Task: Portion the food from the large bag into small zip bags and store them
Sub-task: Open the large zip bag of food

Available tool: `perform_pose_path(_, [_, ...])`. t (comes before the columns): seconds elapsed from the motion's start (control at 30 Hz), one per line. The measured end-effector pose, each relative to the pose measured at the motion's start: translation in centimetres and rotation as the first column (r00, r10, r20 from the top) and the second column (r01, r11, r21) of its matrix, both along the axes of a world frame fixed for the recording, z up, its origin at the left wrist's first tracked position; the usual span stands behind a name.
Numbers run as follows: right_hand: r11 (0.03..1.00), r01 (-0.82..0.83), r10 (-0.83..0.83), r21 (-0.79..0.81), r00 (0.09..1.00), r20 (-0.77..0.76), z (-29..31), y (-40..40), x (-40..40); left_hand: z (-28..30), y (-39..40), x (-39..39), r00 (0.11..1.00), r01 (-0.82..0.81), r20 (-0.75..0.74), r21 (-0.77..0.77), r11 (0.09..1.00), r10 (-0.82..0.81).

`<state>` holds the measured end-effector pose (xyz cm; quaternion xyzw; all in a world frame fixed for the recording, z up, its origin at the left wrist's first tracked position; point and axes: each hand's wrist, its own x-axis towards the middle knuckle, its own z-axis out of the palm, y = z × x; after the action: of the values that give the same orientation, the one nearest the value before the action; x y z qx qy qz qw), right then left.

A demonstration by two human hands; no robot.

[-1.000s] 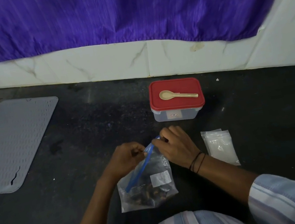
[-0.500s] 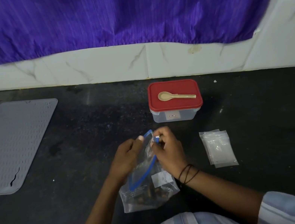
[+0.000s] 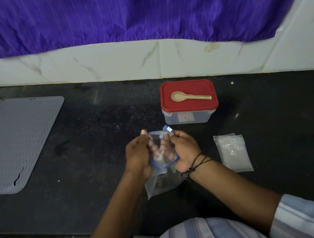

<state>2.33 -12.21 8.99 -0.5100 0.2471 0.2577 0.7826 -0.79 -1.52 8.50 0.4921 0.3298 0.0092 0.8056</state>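
Item: large bag (image 3: 163, 177), clear plastic with blue zip rim, standing on the near-centre tabletop (image 3: 95, 129), dark food at its bottom.

Change: half a second ago the two hands pinched the zip close together at the top; now the mouth is spread wide. One second ago the zip ran as a closed blue line. Judgement: the seal is undone and the bag is ready for scooping, but no portion is out yet.

Grip, left hand (image 3: 137, 155): fingers curled round the left edge of the mouth, clamped on the plastic, fingertips showing through the film.
Grip, right hand (image 3: 183, 148): fingers curled round the right edge of the mouth, clamped likewise; black cords at the wrist.

Nearby:
- Small zip bags (image 3: 233, 152), a flat stack just right of the right hand, untouched.
- Container (image 3: 190, 116) with red lid, far of the bag; a beige spoon (image 3: 189, 96) lies on the lid.
- Grey mat (image 3: 13, 142), far left, well apart.
- Purple curtain (image 3: 132, 5) over a white tiled wall.

Obstruction: none between bag, spoon and small zip bags. Both hands are occupied, so one must probably let go to fetch the spoon, and the limp bag may sag or close.
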Motion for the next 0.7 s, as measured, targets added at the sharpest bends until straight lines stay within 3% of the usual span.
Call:
perform_pose_path(0.07, [0.994,0.009,-0.005,0.112,0.999,-0.032,0.2,0.2,0.2,0.2,0.4,0.8,0.994,-0.053,-0.11,-0.314,0.948,0.019])
perform_pose_path(0.13, [0.962,0.038,-0.012,0.269,0.995,-0.099,0.1,-0.1,0.6,0.7,0.8,0.9,0.988,-0.063,-0.153,-0.591,0.805,-0.034])
perform_pose_path(0.17, [0.938,0.014,0.028,0.345,0.993,-0.117,1.5,-0.4,0.2,0.8,1.1,0.6,0.99,-0.049,-0.129,-0.659,0.75,-0.049])
perform_pose_path(0.23, [0.909,0.034,0.024,0.416,0.991,-0.133,1.8,-1.2,0.5,1.2,1.3,-0.3,0.995,-0.003,-0.077,-0.7,0.714,-0.071])
perform_pose_path(0.3, [0.85,0.024,0.054,0.526,0.99,-0.133,1.9,-1.6,0.6,0.5,1.3,-1.3,0.982,0.163,0.081,-0.82,0.549,-0.171])
perform_pose_path(0.33, [0.805,0.025,0.079,0.592,0.986,-0.15,1.5,-1.4,0.7,0.0,1.4,-1.7,0.971,0.214,0.12,-0.816,0.537,-0.205])
perform_pose_path(0.4, [0.819,-0.026,0.125,0.573,0.983,-0.134,1.1,-1.2,0.8,-0.7,1.9,-1.8,0.953,0.283,0.162,-0.774,0.566,-0.255])
perform_pose_path(0.47, [0.898,-0.089,0.128,0.431,0.99,-0.063,0.4,-1.4,1.1,-0.7,2.1,-1.9,0.957,0.276,0.17,-0.782,0.558,-0.235])
perform_pose_path(0.53, [0.957,-0.152,0.133,0.248,0.987,0.095,-0.4,-2.4,1.2,-0.9,2.4,-1.9,0.977,0.203,0.118,-0.752,0.627,-0.175])
perform_pose_path(0.57, [0.966,-0.231,0.202,0.114,0.954,0.22,-0.1,-2.8,1.0,-1.3,2.5,-1.9,0.983,0.181,0.119,-0.771,0.61,-0.141])
perform_pose_path(0.6, [0.942,-0.314,0.335,-0.117,0.877,0.344,-0.2,-3.1,0.8,-1.6,2.4,-1.8,0.987,0.158,0.113,-0.787,0.597,-0.113])
perform_pose_path(0.63, [0.838,-0.378,0.527,-0.393,0.745,0.408,-0.1,-3.2,0.5,-1.9,2.3,-1.8,0.987,0.164,0.13,-0.792,0.588,-0.1])
perform_pose_path(0.7, [0.538,-0.271,0.784,-0.798,0.509,0.356,-1.0,-3.0,0.4,-2.4,1.9,-2.0,0.98,0.198,0.169,-0.752,0.629,-0.106])
